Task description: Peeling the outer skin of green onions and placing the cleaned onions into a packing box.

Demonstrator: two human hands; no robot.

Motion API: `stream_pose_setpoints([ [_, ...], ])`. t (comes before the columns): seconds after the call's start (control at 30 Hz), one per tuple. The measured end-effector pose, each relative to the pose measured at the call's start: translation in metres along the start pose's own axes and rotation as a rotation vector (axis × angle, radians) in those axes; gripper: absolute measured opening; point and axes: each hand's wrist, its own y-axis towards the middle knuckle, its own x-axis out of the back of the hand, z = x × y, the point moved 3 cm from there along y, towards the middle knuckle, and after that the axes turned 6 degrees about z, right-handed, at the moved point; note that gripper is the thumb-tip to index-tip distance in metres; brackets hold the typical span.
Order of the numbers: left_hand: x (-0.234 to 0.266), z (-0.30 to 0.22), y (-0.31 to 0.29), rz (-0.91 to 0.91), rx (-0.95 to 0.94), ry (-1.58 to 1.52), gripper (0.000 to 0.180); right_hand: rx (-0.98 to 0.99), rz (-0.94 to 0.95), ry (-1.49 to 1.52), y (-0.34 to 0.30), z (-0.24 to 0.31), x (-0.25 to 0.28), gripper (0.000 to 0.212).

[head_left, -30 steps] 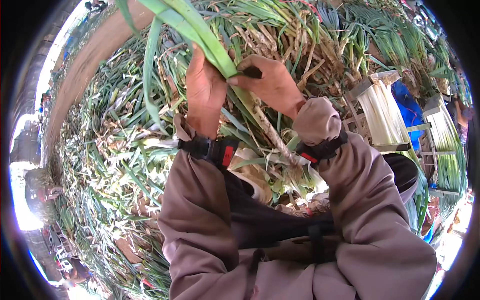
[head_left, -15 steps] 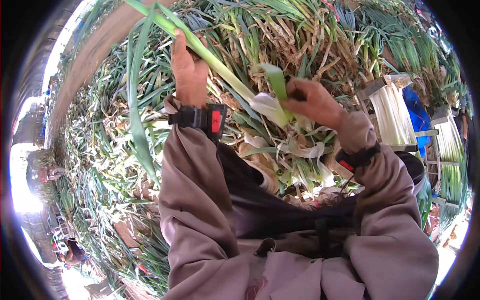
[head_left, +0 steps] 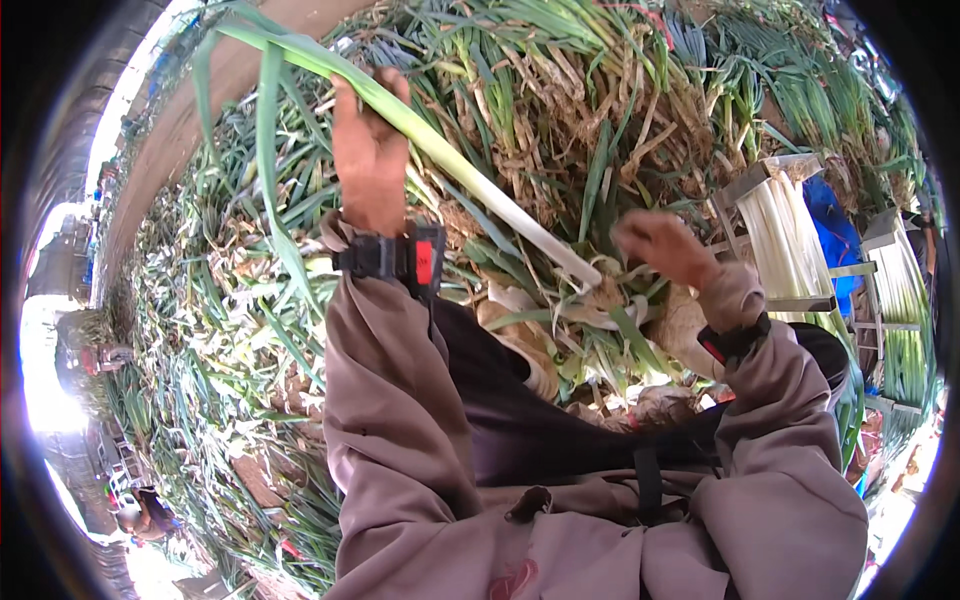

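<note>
A long green onion (head_left: 470, 180) slants across the upper middle, its green leaves at the upper left and its bare white root end pointing down toward my lap. My left hand (head_left: 372, 150) is closed around its upper stalk, with a long leaf drooping beside it. To the right of the white end, my right hand (head_left: 665, 248) is apart from the stalk. Its fingers are loosely bent, somewhat blurred, and nothing shows in them. Peeled leaves and husks (head_left: 610, 335) lie below the white end, between my shoes.
Heaped green onions with dirty roots (head_left: 560, 90) spread ahead. Loose leaves (head_left: 210, 330) cover the ground at left. At right stand metal racks holding bundled white stalks (head_left: 788, 235) and another bundle (head_left: 905, 300), with blue sheeting (head_left: 835, 235) between them.
The outer leaf that my right hand was pulling has come off the stalk and left the hand. My right hand moved right and down; the stalk's white end now shows bare.
</note>
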Motion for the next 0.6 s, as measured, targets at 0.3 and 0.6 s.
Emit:
stream_pose_setpoints([
  [0.3,-0.076,0.109,-0.04,0.062,0.217,-0.042,0.041,0.318,-0.478,0.053,0.139,0.185,0.082,0.043],
  [0.6,-0.043,0.133,-0.039,0.044,0.156,-0.058,0.036,0.349,-0.258,0.632,0.155,0.154,0.066,0.036],
])
